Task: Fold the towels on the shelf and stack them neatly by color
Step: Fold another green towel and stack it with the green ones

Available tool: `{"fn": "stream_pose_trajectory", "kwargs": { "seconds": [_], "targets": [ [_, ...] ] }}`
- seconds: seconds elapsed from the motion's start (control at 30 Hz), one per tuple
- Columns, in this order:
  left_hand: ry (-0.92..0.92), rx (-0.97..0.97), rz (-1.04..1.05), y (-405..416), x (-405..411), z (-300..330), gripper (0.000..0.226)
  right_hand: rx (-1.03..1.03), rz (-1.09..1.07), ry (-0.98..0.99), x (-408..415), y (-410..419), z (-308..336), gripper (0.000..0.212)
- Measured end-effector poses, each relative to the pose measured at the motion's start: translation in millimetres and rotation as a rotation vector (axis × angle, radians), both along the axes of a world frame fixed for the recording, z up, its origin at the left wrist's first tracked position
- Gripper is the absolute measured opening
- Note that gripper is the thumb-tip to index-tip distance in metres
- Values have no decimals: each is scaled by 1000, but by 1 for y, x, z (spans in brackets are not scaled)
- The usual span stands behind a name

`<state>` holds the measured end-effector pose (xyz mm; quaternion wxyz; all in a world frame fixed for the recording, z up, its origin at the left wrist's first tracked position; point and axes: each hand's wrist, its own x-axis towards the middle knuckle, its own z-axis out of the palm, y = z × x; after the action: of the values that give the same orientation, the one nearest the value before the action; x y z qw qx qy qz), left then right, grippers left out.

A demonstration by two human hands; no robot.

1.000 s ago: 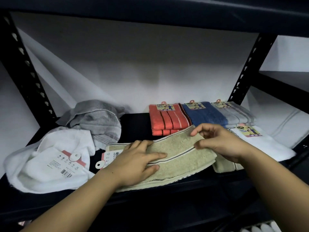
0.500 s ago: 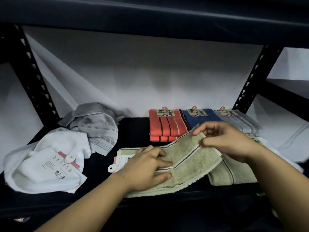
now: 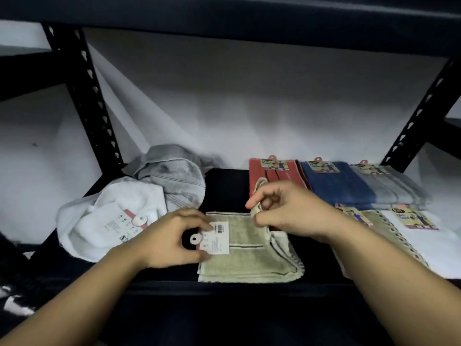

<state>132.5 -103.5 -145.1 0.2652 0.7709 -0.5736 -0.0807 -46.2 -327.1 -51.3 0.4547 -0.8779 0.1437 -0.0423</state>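
Note:
A folded beige towel (image 3: 249,255) lies at the front middle of the black shelf (image 3: 224,186). My left hand (image 3: 172,238) pinches its white paper tag (image 3: 218,237) at the towel's left edge. My right hand (image 3: 287,208) pinches the towel's lifted upper right corner above the fold. Behind, folded red (image 3: 272,176), blue (image 3: 336,183) and grey (image 3: 389,186) towels lie side by side. A second beige towel (image 3: 381,236) and a folded white towel (image 3: 429,243) lie at the front right. On the left, an unfolded white towel (image 3: 104,221) and a crumpled grey towel (image 3: 174,171) are heaped.
Black perforated uprights (image 3: 84,96) stand at the shelf's back left and back right (image 3: 421,113). A dark shelf board (image 3: 224,13) hangs overhead. A white wall backs the shelf. The shelf's front edge runs just below the beige towel.
The beige towel went from a long diagonal strip to a compact rectangle. My left hand moved from pressing the towel flat to pinching its tag. My right hand carried the corner leftward.

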Motion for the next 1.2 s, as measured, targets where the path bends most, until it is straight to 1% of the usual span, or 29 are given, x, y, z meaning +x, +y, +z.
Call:
{"fn": "stream_pose_trajectory", "kwargs": {
  "seconds": [0.07, 0.17, 0.43, 0.53, 0.63, 0.7, 0.8, 0.87, 0.9, 0.97, 1.03, 1.1, 1.17, 1.2],
  "targets": [
    [21, 25, -12, 9, 1, -6, 66, -55, 29, 78, 18, 21, -10, 21],
    [43, 12, -4, 10, 1, -11, 75, -75, 36, 192, 38, 48, -24, 22],
    [93, -47, -14, 11, 2, -14, 74, -156, -35, 270, 60, 78, -43, 28],
    [104, -66, -2, 11, 4, -16, 68, -128, -30, 235, 58, 81, -47, 35],
    [117, -111, 20, 11, 4, -17, 59, -48, 11, 136, 49, 77, -48, 45],
    [129, -136, 30, 11, 4, -19, 55, -51, 25, 62, 39, 69, -49, 43],
    [150, -159, 26, 12, 3, -21, 46, -181, -32, -65, 19, 51, -55, 32],
    [167, -163, 49, 12, 1, -20, 40, -356, -67, -113, 8, 37, -62, 32],
    [180, -161, 75, 11, 1, -19, 39, -436, -58, -101, 4, 31, -65, 36],
    [193, -177, 120, 9, 0, -17, 38, -513, -16, 1, -2, 24, -71, 54],
    [130, -196, 146, 6, -1, -14, 46, -530, 25, 106, -3, 24, -78, 71],
    [13, -192, 129, -3, -8, -7, 58, -564, 49, 144, 0, 28, -85, 76],
    [-86, -117, 70, -17, -20, 0, 63, -614, 70, 137, 3, 28, -90, 79],
    [-129, -35, 49, -25, -26, 0, 66, -620, 80, 135, 4, 27, -93, 81]
  ]
}}
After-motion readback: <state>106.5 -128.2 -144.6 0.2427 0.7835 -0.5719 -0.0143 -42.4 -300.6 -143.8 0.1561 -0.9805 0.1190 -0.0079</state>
